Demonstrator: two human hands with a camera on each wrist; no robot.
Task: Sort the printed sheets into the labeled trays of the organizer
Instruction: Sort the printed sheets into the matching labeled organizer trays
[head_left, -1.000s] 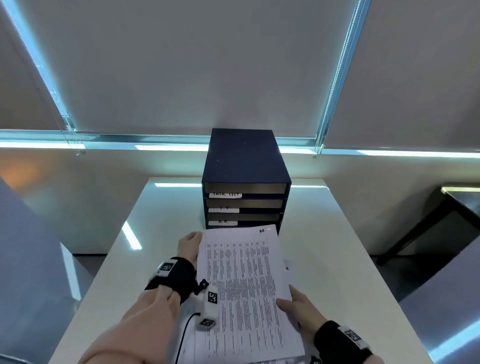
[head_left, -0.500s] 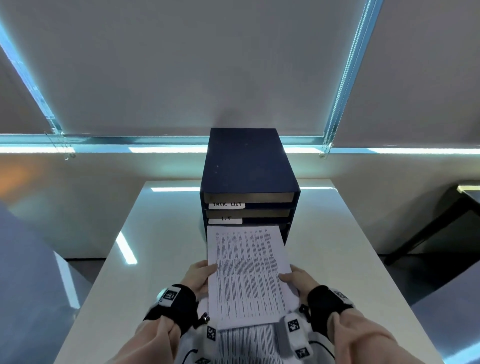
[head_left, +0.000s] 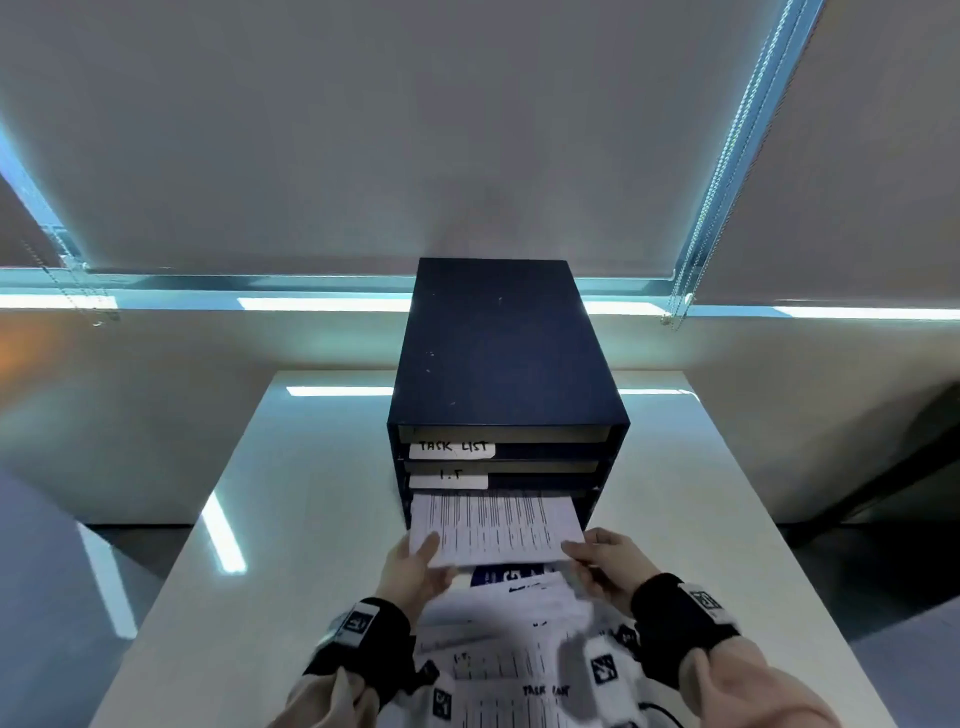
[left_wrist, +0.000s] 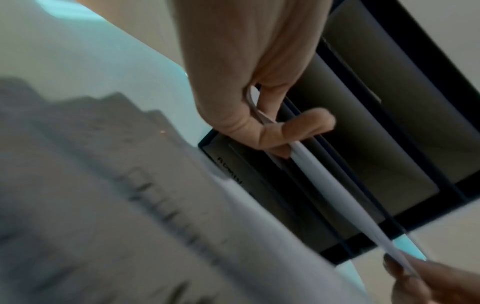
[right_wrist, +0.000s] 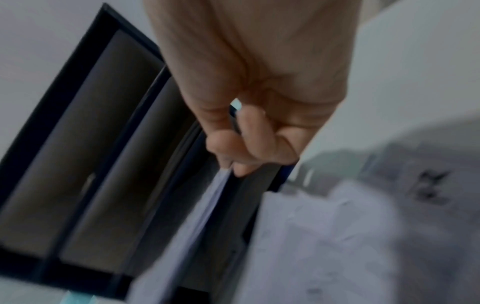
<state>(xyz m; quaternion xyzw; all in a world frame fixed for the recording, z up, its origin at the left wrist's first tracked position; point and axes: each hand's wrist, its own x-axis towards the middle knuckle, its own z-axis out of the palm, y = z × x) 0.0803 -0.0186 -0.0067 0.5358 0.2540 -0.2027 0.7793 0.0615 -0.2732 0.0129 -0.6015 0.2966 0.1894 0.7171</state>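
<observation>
Head view shows one printed sheet (head_left: 493, 527) partway into the third slot of the dark organizer (head_left: 506, 353), the one just under the trays labelled "TASK LIST" (head_left: 452, 448) and "I.T" (head_left: 449, 476); its far edge is inside and its near half sticks out toward the person. The left hand (head_left: 415, 569) pinches the sheet's near left corner, thumb on top, and the right hand (head_left: 605, 564) pinches the near right corner in the same way, which both wrist views bear out, though they are blurred. That slot's own label is hidden by the paper, so whether the sheet matches it cannot be told. Left wrist view shows a lower tray with a label that seems to begin "ADM". As a judgement, this sheet is about half filed and needs only a push and release. Much is left: a loose pile of sheets (head_left: 519, 644) lies on the white worktop (head_left: 322, 519) between the wrists, one headed "TASK LIST", and the two upper trays look to hold nothing from here.
</observation>
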